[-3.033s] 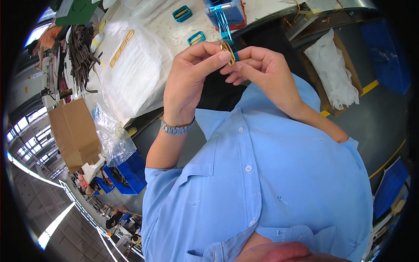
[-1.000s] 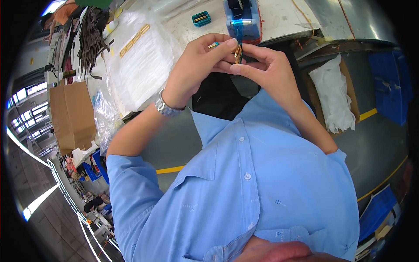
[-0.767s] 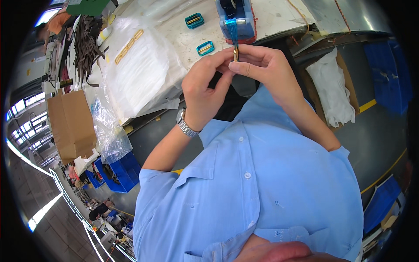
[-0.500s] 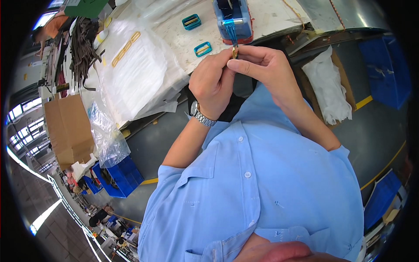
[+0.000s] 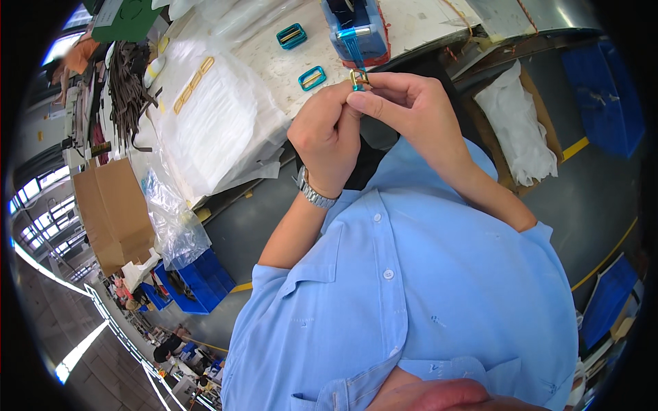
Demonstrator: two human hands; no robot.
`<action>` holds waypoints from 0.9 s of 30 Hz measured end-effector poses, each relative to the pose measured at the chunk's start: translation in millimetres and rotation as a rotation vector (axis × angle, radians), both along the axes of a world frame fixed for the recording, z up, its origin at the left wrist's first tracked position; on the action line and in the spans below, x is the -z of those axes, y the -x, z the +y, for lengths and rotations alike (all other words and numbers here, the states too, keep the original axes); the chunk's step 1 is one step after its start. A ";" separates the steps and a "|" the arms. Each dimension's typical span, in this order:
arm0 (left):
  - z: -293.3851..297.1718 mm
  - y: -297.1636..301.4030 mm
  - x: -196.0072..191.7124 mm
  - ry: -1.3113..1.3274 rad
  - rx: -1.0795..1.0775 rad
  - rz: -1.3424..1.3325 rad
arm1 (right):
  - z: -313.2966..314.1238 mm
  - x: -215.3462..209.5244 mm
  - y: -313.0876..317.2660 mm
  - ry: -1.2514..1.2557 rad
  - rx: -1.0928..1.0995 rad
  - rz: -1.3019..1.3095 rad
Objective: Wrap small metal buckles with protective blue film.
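A small gold buckle (image 5: 356, 77), partly edged with blue film, is pinched between my two hands at the table's front edge. My left hand (image 5: 325, 130) is closed on its left side, with a metal watch on that wrist. Thumb and fingers of my right hand (image 5: 415, 109) close on it from the right. Just beyond stands a blue tape dispenser (image 5: 384, 46), from which a strip of shiny blue tape (image 5: 352, 45) hangs close to the buckle. Left of it lie two buckles with blue-covered frames and gold bars, a nearer one (image 5: 312, 78) and a farther one (image 5: 291, 36).
A row of linked gold buckles (image 5: 194, 85) lies on white sheeting (image 5: 212, 123) at left. Dark straps (image 5: 127, 85) hang beyond it. A brown carton (image 5: 113, 212) and blue bin (image 5: 205, 282) stand lower left; a box with white material (image 5: 517, 127) is at right.
The buckle has turned between my fingers, so its open frame and blue edge now show. My hands have shifted slightly left with it, and the whole view has tilted a little.
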State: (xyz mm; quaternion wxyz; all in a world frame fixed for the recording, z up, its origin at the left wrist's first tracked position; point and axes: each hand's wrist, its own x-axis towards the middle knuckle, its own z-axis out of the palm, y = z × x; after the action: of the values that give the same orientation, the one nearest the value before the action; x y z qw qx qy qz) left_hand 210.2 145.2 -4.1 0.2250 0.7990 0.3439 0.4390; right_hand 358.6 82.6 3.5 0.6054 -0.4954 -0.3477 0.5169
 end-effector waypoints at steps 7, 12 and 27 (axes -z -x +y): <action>32.4 -5.5 -16.5 0.519 0.174 -0.118 | 11.8 21.6 -8.7 -0.050 -0.027 0.047; 47.3 -8.0 -30.5 0.705 0.251 -0.093 | 21.2 25.5 -19.3 -0.126 -0.060 -0.059; 58.2 2.2 -63.8 0.976 0.335 -0.024 | 12.6 7.1 -2.1 -0.126 0.044 -0.015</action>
State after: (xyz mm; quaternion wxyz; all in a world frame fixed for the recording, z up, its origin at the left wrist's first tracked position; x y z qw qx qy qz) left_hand 208.0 203.4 59.7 0.6429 0.6399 0.3734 0.1943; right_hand 360.7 95.2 -3.6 0.6439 -0.4677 -0.3731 0.4769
